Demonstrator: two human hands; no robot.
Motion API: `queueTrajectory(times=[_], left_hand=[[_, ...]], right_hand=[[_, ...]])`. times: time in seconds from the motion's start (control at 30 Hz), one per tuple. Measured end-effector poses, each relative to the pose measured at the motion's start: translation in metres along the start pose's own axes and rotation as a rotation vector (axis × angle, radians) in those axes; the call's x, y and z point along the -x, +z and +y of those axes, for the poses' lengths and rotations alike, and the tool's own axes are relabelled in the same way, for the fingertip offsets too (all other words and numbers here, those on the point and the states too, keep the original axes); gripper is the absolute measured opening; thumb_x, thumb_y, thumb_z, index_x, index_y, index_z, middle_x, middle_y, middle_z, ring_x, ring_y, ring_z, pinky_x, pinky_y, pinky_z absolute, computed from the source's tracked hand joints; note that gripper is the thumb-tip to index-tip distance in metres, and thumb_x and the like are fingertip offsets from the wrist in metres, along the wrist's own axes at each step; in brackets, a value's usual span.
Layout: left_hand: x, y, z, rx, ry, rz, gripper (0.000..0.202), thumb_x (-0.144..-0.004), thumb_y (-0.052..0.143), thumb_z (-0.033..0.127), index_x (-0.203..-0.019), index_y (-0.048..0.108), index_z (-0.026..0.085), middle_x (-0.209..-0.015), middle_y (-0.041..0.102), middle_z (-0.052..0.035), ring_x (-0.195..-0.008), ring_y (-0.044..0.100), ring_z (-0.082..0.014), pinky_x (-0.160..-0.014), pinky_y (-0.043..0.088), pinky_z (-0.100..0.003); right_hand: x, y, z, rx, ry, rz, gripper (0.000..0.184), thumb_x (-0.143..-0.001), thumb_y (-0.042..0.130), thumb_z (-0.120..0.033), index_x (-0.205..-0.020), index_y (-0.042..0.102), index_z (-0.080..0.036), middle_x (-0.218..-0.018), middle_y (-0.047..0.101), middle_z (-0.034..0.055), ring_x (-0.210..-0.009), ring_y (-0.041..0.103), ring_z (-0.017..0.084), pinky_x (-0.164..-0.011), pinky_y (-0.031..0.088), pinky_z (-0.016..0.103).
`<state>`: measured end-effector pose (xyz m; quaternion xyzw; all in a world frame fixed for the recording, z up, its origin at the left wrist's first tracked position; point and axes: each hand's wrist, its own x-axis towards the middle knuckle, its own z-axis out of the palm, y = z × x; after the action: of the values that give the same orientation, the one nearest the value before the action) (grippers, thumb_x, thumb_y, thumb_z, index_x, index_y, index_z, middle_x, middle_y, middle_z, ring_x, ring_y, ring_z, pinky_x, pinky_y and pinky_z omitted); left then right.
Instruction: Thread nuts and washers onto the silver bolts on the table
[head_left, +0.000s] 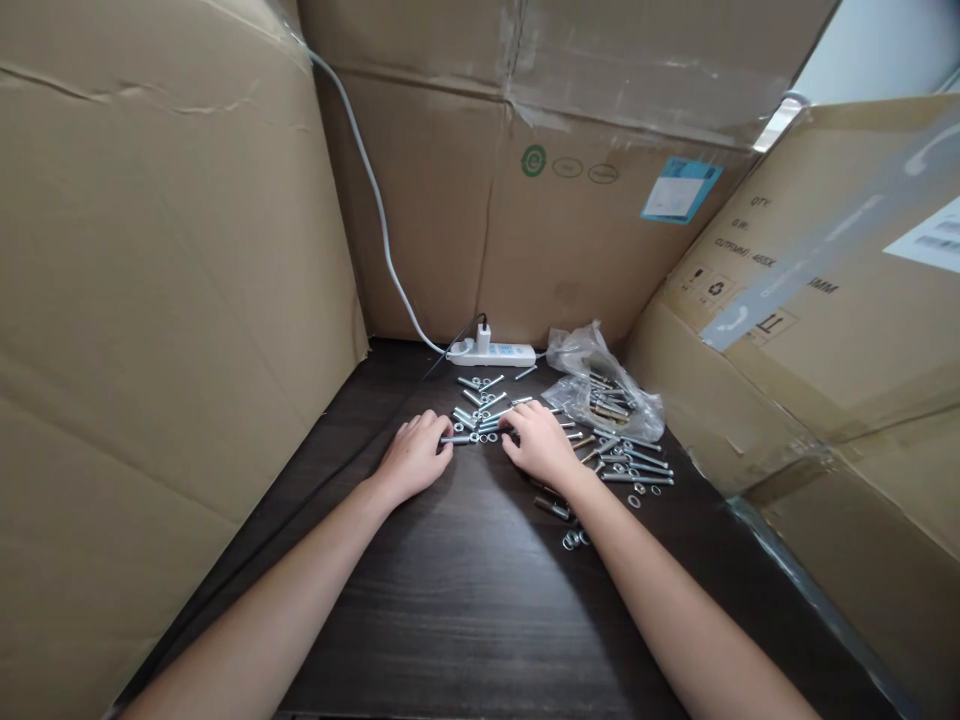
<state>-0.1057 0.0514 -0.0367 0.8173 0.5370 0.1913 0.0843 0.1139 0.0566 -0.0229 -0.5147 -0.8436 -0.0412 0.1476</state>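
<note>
My left hand [420, 450] rests on the dark table with its fingers curled closed around one end of a grey bolt [456, 440]. The bolt's other end points right, toward a few washers [484, 438] lying on the table. My right hand [541, 440] is a little to the right, thumb and fingers bent together over the edge of the bolt group. What its fingertips pinch, if anything, is hidden. Silver bolts [491, 403] with washers and nuts lie just beyond and between the hands. More long bolts [637, 465] are spread to the right of my right wrist.
An open plastic bag [581, 350] with bolts inside lies at the back right. Behind the bolts sits a white power strip [514, 353] with a plug and cables. Tall cardboard [450, 220] walls in the table [457, 610]. Nuts [574, 540] lie by my right forearm.
</note>
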Motion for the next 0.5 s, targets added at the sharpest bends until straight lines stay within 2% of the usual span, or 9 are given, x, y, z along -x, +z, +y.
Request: queueTrajectory(times=[0.1,0.5], left_hand=[[-0.0002,-0.0018,0.0020,0.009,0.003,-0.003,0.007,-0.080,0.050,0.021,-0.086,0.054,0.022,-0.089,0.053,-0.0029,-0.085,0.053,-0.0200,-0.076,0.040,-0.032],[0.0003,0.0036,-0.0012,0.029,-0.008,0.050,0.007,-0.083,0.046,0.019,-0.088,0.051,0.021,-0.091,0.049,-0.0031,-0.082,0.054,-0.0188,-0.074,0.041,-0.031]], right_hand=[[0.0007,-0.0008,0.0004,-0.029,-0.017,0.002,0.006,-0.079,0.056,-0.021,-0.084,0.059,-0.018,-0.086,0.059,0.0057,-0.090,0.046,0.021,-0.080,0.035,0.031],[0.0003,0.0074,-0.0032,-0.058,-0.058,-0.011,0.008,-0.081,0.055,-0.019,-0.085,0.062,-0.018,-0.086,0.062,0.0046,-0.088,0.048,0.020,-0.080,0.036,0.031]])
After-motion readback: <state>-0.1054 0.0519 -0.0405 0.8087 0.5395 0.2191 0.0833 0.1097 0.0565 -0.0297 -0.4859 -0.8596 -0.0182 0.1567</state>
